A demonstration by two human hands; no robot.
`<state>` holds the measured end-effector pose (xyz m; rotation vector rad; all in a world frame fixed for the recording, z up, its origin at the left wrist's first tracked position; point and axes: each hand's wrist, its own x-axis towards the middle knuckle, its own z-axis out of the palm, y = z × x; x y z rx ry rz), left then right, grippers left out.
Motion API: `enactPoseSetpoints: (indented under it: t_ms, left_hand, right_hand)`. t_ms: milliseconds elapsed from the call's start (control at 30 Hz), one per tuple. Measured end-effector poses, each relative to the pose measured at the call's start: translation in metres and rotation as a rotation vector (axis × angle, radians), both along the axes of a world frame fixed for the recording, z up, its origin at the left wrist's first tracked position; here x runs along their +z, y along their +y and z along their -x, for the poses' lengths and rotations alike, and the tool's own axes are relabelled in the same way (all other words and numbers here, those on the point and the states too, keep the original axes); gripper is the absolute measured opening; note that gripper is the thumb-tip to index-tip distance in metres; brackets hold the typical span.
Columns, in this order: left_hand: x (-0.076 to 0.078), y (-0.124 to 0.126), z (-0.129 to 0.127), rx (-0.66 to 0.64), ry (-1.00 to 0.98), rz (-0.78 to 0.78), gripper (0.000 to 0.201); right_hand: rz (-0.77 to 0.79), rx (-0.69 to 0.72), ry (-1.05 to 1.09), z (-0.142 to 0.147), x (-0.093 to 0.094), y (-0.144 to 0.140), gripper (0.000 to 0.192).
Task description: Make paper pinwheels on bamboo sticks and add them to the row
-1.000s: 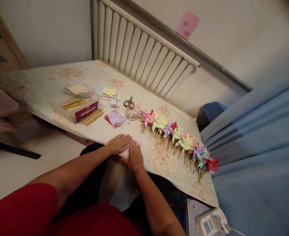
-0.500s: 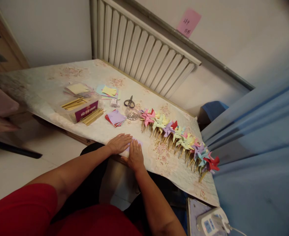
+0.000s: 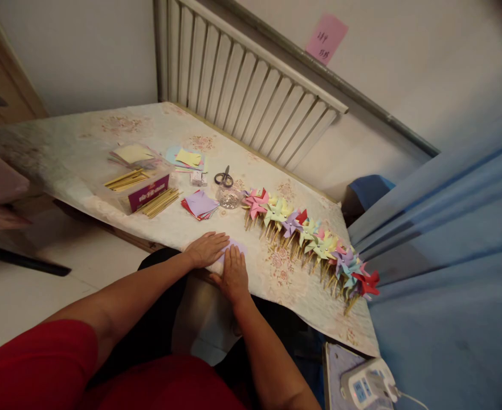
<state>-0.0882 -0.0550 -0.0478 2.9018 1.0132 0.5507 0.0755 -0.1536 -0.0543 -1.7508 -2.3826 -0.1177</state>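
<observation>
A purple sheet of paper [image 3: 237, 245] lies on the table near its front edge, mostly covered by my hands. My left hand [image 3: 208, 249] rests flat on its left part, fingers stretched out to the right. My right hand [image 3: 234, 273] lies flat over its right part, fingers pointing away from me. Both hands are open and press on the paper. Just beyond them is a stack of purple and red paper squares [image 3: 200, 204]. Beside that stack stands a clear dish of small shiny pieces [image 3: 229, 198].
A long row of paper pinwheels [image 3: 310, 236] on sticks spans the table's right side. Scissors [image 3: 224, 177], a small box [image 3: 198, 179], more paper [image 3: 188, 158] and a box of wooden sticks [image 3: 137, 188] stand behind and left. A radiator [image 3: 242, 85] borders the back; a blue curtain [image 3: 447, 256] hangs right.
My right hand has shifted very slightly toward me on the paper, baring a little more purple. My left hand stays in place. The view has moved a touch.
</observation>
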Motion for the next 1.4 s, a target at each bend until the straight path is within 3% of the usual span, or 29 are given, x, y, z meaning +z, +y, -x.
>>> enactPoseSetpoints:
  t_ms: [233,567,867,1200,1400]
  left_hand:
    - [-0.002,0.001,0.000,0.004,-0.011,-0.013,0.043]
    - [-0.001,0.001,0.000,-0.007,0.001,-0.008,0.043]
    - [-0.002,0.000,-0.001,0.014,-0.026,0.001,0.043]
    - [0.002,0.000,-0.001,0.007,-0.002,0.015,0.043]
    - [0.005,-0.001,-0.001,0.007,0.004,0.019,0.044]
  right_hand:
    - [0.046,0.007,0.003,-0.002,0.007,0.014,0.107]
    - [-0.005,0.016,0.025,-0.002,-0.003,0.000,0.102]
    - [0.037,0.012,0.029,-0.003,0.009,0.017,0.109]
    - [-0.002,0.009,0.026,-0.002,0.003,-0.004,0.101]
    - [0.035,0.025,-0.001,-0.007,0.008,0.012,0.104]
